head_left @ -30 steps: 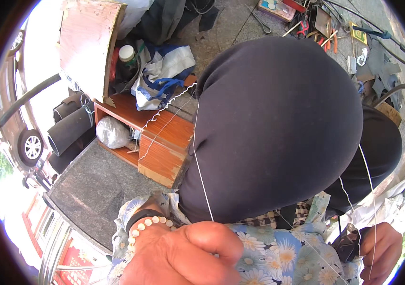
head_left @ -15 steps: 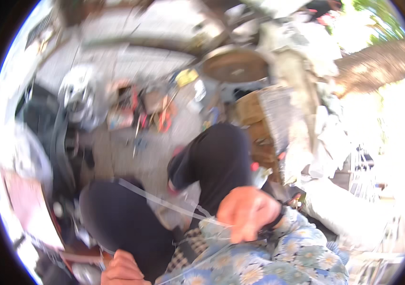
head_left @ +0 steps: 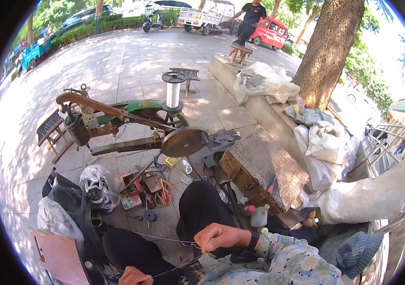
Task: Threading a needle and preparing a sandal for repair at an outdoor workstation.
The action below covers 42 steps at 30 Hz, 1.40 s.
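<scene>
1. White thread (head_left: 164, 238) ran between both hands, across the dark-trousered legs (head_left: 204, 209), on the near side of the rusty green machine (head_left: 121, 112) and well apart from it.
2. Right hand (head_left: 219, 237), the one closer to the machine, had thumb and fingers pinched on that thread, so a pretty narrow grip.
3. Left hand (head_left: 136, 276), further from the machine, was curled up with thread running into its fingers. Bottom edge cut some of it off, so I couldn't tell exactly which fingers had it.
4. Just this side of the machine lay a messy heap of tools and small boxes (head_left: 153, 184); a clear bag (head_left: 99, 183) with shoes inside sat near the machine too, left of that heap.
5. Wooden chest (head_left: 266, 166) with a scuffed top was to the machine's near right.
6. Fat white spool (head_left: 173, 97) stood upright on top of the machine, over toward its right end.
7. Way beyond the machine, off right: tree trunk (head_left: 328, 52), someone in black (head_left: 250, 21), red van (head_left: 269, 34).
</scene>
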Each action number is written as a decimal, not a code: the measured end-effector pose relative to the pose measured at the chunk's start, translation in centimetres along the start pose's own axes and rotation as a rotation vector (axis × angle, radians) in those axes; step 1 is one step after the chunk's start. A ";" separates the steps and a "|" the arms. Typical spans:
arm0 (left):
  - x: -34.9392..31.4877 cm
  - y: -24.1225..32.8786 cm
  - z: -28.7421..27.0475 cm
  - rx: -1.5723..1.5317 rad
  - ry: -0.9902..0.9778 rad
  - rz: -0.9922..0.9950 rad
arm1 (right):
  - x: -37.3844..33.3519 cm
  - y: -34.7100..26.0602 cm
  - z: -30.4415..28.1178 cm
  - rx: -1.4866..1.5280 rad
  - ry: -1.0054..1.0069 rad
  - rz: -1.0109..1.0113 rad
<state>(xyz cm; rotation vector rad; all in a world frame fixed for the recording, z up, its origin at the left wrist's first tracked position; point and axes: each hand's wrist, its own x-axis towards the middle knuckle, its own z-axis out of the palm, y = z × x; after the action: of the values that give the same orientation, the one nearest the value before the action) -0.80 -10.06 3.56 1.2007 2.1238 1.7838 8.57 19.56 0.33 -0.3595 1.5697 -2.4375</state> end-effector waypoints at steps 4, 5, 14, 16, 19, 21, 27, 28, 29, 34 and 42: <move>0.1 0.3 0.0 0.143 -0.038 0.003 | -0.6 1.1 -0.2 0.006 0.015 0.075; 0.5 0.7 -0.1 0.230 -0.074 0.033 | -0.7 0.9 -0.3 -0.003 0.040 0.079; 3.0 7.8 2.6 -1.253 -0.777 0.119 | -2.3 0.3 0.3 0.056 0.096 0.124; 2.8 9.7 4.8 -1.550 -0.801 0.129 | -2.3 0.7 0.3 -0.013 0.117 0.115; 3.3 11.5 6.9 -1.836 -0.817 0.141 | -2.5 0.1 1.0 -0.026 0.120 0.139; 4.1 11.7 7.6 -1.787 -0.921 0.374 | -2.7 -0.2 0.8 -0.106 0.125 0.123; 5.4 12.7 7.4 -1.741 -1.009 0.380 | -2.7 -0.2 0.9 -0.118 0.108 0.095; 5.2 12.6 7.5 -1.737 -0.994 0.400 | -2.6 -0.2 0.9 -0.128 0.109 0.090; 5.1 12.5 7.6 -1.734 -0.981 0.421 | -2.5 -0.2 1.0 -0.131 0.103 0.090; 4.5 12.0 8.6 -1.709 -0.935 0.499 | -2.6 0.3 1.1 -0.143 0.095 0.093; 3.9 13.0 9.2 -2.010 -0.732 0.336 | -2.7 0.2 0.9 -0.172 0.099 0.087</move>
<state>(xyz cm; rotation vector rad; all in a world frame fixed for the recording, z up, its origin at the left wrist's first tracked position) 7.92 -0.58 13.66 0.9976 -0.5513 1.8067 11.38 19.51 0.30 -0.1970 1.8023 -2.2947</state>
